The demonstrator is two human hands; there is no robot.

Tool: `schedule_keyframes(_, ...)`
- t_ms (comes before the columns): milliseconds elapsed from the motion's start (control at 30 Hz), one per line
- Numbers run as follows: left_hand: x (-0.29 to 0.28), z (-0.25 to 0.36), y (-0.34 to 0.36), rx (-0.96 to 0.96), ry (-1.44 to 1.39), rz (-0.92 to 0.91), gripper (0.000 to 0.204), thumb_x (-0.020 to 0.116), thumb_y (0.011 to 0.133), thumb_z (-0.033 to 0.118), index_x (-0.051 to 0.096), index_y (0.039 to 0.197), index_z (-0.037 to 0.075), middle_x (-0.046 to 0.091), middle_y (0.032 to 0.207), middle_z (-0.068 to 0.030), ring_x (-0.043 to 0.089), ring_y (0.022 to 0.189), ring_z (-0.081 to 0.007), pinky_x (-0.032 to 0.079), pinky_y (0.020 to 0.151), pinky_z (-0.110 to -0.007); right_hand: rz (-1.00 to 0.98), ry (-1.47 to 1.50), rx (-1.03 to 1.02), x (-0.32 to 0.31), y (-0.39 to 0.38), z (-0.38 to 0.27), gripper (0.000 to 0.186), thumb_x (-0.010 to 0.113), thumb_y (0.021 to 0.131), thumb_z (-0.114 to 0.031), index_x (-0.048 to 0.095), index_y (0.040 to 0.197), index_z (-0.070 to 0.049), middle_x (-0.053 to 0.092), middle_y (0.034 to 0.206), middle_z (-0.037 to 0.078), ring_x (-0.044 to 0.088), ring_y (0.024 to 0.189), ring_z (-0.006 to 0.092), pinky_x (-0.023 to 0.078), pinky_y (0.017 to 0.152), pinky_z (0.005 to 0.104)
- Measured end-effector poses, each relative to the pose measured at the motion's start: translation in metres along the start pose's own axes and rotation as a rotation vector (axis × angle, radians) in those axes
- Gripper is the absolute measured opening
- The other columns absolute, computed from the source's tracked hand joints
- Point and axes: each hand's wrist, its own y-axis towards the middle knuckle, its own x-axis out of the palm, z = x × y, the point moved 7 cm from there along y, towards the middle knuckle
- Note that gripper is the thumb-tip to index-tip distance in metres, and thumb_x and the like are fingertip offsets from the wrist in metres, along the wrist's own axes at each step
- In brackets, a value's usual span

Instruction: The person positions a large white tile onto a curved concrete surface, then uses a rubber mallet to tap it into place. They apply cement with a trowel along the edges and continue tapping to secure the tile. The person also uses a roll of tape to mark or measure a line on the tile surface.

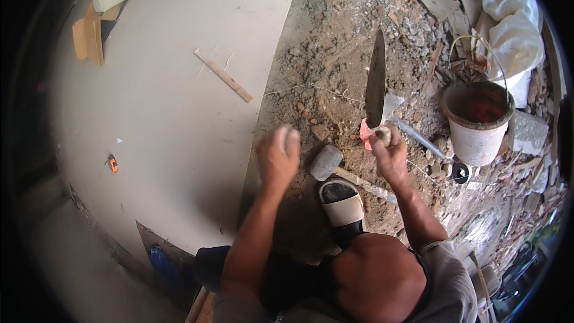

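Observation:
My right hand [391, 149] grips the handle of a trowel [375, 81], its long blade pointing away from me and seen nearly edge-on. A pinkish-red scrap [365, 134] shows beside the handle. At the edge of the pale slab [161, 113], my left hand [280, 154] is raised with its fingers curled; anything inside them is hidden. Between my hands, a mallet with a grey head [326, 162] lies on the rubble, its wooden handle running toward my right wrist. A grey metal tool [418, 137] rests just beyond my right hand.
A white bucket [480, 140] with a dirty rim stands at the right, near a small black-and-white roll [461, 172]. A wooden strip [224, 76] and a small orange tool [112, 163] lie on the slab. White sacks [514, 30] and broken pieces crowd the far right. My sandal [342, 202] is on the dirt.

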Motion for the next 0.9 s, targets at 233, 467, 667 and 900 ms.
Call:
schedule_keyframes(233,-0.033,-0.138,0.091,-0.528,0.426,0.191,0.046,0.067,0.084,0.042,0.062,0.101,-0.001,0.069,0.091,-0.0175,0.066,0.084,-0.0343,0.050,0.075,-0.041,-0.005,-0.078,0.074,-0.021,0.015,0.019,0.031,0.067,0.090,-0.028,0.058,0.100,0.000,0.056,0.073,0.000,0.048,0.060,0.0055,0.041,0.053,0.0234)
schedule_keyframes(467,-0.076,-0.170,0.085,-0.730,0.370,0.132,0.031,0.065,0.083,0.035,0.063,0.096,0.007,0.068,0.094,-0.0147,0.066,0.088,-0.0343,0.051,0.078,-0.045,-0.143,-0.148,0.240,-0.023,0.016,0.027,0.036,0.066,0.090,-0.035,0.057,0.100,-0.002,0.054,0.069,-0.001,0.047,0.055,0.0056,0.037,0.048,0.0235)
schedule_keyframes(667,-0.028,-0.102,0.078,0.072,0.685,-0.005,0.042,0.061,0.089,0.031,0.055,0.127,0.015,0.034,0.150,-0.0146,0.030,0.140,-0.0289,0.018,0.114,-0.056,-0.165,-0.147,0.237,-0.013,0.015,0.024,0.054,0.067,0.089,-0.036,0.054,0.127,0.000,0.059,0.074,0.000,0.048,0.061,0.0064,0.040,0.054,0.0238)
schedule_keyframes(900,0.055,-0.062,0.094,0.187,0.829,-0.299,0.019,0.056,0.094,0.023,0.063,0.109,0.015,0.040,0.149,-0.0096,0.020,0.146,-0.0273,0.009,0.116,-0.059,0.390,-0.642,-0.135,-0.114,0.004,-0.006,0.035,0.075,0.081,-0.022,0.063,0.102,0.003,0.061,0.077,0.018,0.057,0.066,0.0274,0.047,0.065,0.0348)
